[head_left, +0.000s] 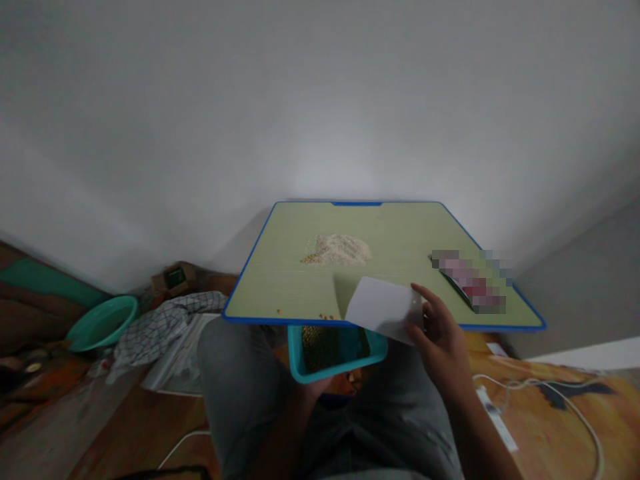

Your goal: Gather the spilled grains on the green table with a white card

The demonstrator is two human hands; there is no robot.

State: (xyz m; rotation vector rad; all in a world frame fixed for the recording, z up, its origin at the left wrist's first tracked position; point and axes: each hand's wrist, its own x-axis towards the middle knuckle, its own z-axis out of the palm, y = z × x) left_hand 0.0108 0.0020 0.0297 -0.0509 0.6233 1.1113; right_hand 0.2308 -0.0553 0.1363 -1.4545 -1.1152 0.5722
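My right hand (pixel 443 333) holds a white card (pixel 383 308) tilted over the near edge of a green table with a blue rim (pixel 260 248). Just below that edge, a teal basket (pixel 300 367) with yellowish grains inside is held up from beneath; my left hand (pixel 320 385) is mostly hidden under it, only fingers showing. A pile of pale grains (pixel 340 249) lies in the middle of the table, with a few yellow grains (pixel 326 317) scattered near the front edge.
A phone-like object (pixel 470 283), blurred, lies at the table's right. On the floor to the left are a teal basin (pixel 103 322), a checked cloth (pixel 165 320) and a small box (pixel 174 277). White cables (pixel 545 387) trail on the right. A wall stands close behind.
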